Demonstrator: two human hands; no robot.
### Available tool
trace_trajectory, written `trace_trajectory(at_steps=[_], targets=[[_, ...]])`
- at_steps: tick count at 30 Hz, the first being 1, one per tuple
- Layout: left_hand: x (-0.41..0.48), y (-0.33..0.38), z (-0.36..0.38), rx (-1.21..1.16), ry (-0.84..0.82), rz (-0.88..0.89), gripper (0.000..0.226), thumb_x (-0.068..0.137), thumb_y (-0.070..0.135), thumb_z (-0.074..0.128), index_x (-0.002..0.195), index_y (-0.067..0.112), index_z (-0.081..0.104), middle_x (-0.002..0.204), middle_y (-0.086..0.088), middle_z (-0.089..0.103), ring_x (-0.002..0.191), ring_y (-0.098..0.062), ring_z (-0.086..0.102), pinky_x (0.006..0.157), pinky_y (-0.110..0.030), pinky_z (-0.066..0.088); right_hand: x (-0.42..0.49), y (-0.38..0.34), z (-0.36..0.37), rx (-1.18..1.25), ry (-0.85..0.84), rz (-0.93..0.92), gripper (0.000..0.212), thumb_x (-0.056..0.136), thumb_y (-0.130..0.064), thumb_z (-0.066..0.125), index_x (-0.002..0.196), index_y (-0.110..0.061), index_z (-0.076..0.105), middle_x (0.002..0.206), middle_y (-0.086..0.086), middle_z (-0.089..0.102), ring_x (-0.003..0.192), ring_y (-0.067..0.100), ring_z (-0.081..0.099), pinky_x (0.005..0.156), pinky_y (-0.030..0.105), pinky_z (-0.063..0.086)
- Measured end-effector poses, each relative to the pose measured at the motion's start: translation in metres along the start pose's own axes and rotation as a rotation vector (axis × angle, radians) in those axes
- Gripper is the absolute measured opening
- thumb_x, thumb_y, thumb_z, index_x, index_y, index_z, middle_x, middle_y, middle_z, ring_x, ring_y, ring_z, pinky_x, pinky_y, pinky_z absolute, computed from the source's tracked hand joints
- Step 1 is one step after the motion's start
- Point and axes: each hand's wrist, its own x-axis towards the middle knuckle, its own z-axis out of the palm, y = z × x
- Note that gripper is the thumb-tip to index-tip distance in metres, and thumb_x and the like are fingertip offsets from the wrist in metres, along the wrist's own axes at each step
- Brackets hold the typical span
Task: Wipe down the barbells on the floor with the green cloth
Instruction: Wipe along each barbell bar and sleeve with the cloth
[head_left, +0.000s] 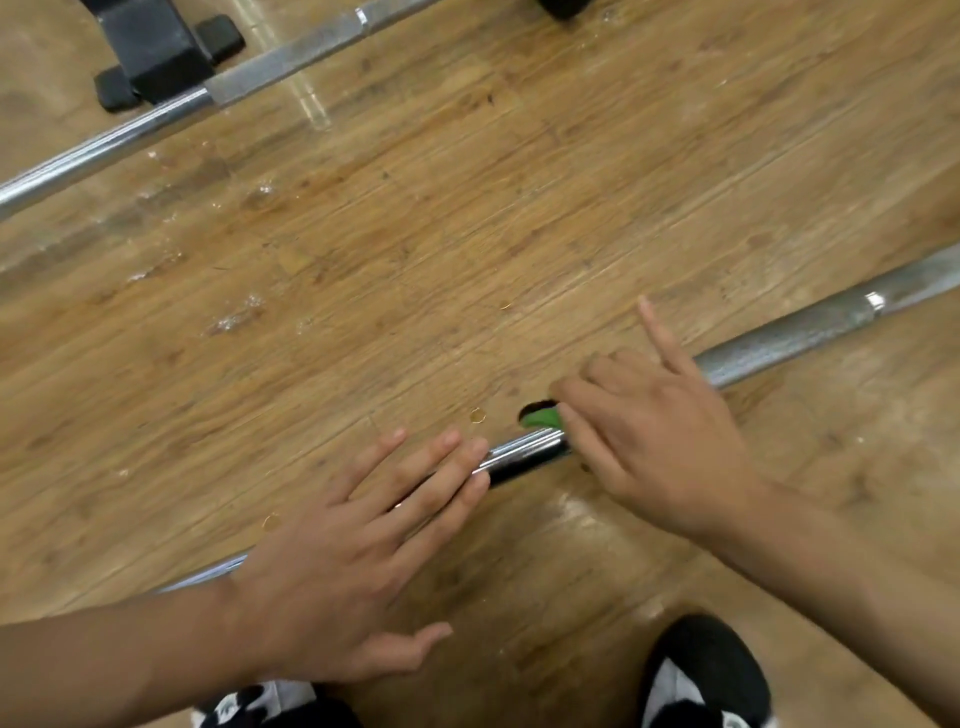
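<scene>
Near barbell: the long steel near barbell (779, 348) lies on the worn wooden plank floor (415, 234), running from the lower left of the frame up to the right edge; bright smooth chrome in the middle, dull grey knurling with a shiny ring further right
Green cloth: the small soft green cloth (543, 417) sits on this bar just right of centre; only a crumpled corner shows, the rest is hidden under the fingers
Right hand: the right hand (654, 447) is curled down over the cloth and clamps it against the bar; one finger sticks out straight toward the upper right
Left hand: the left hand (353, 561) lies flat on the chrome at lower centre, fingers straight and spread, gripping nothing; it looks to be steadying the bar
Far barbell: a second steel far barbell (156, 122) crosses the upper left, well apart from the first, beside a black block (156, 52); nobody is touching it
Handling, as I judge it: the bar is heavy and rigid and may roll on the floor, so a flat palm is enough to pin it; the chrome is slick and the cloth should slide easily, while the knurling will likely drag and snag; the cloth is light and limp, best wrapped round the shaft
Feet: black-and-white shoes (701, 670) at the bottom edge
</scene>
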Motion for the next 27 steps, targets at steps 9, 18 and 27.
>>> trace_trajectory(at_steps=[9,18,27], targets=[[0.001,-0.006,0.004,-0.016,-0.001,0.004,0.11,0.088,0.081,0.044,0.161,0.001,0.03,0.172,-0.02,0.018,0.159,-0.038,0.018,0.124,-0.059,0.02,0.015,-0.025,0.013,0.034,0.082,0.189,0.025,0.098,-0.021,0.045,0.086,-0.012,0.064,0.08,0.01,0.057,0.082,0.035,0.055,0.104,0.052,0.045],[0.007,-0.032,0.006,-0.003,0.02,-0.015,0.107,0.09,0.078,0.047,0.164,0.004,0.025,0.173,-0.016,0.018,0.16,-0.038,0.017,0.124,-0.059,0.02,-0.003,0.073,0.007,-0.11,0.167,0.354,0.04,0.109,-0.032,0.037,0.113,-0.011,0.071,0.097,0.013,0.061,0.096,0.039,0.058,0.122,0.058,0.024],[0.018,-0.067,0.005,-0.012,0.014,-0.039,0.097,0.1,0.071,0.037,0.165,0.003,0.017,0.174,-0.016,0.011,0.161,-0.035,0.011,0.126,-0.055,0.017,0.058,-0.019,0.03,0.036,0.135,-0.119,0.029,0.105,-0.031,0.047,0.118,-0.015,0.068,0.1,0.006,0.065,0.095,0.028,0.06,0.125,0.048,0.025]])
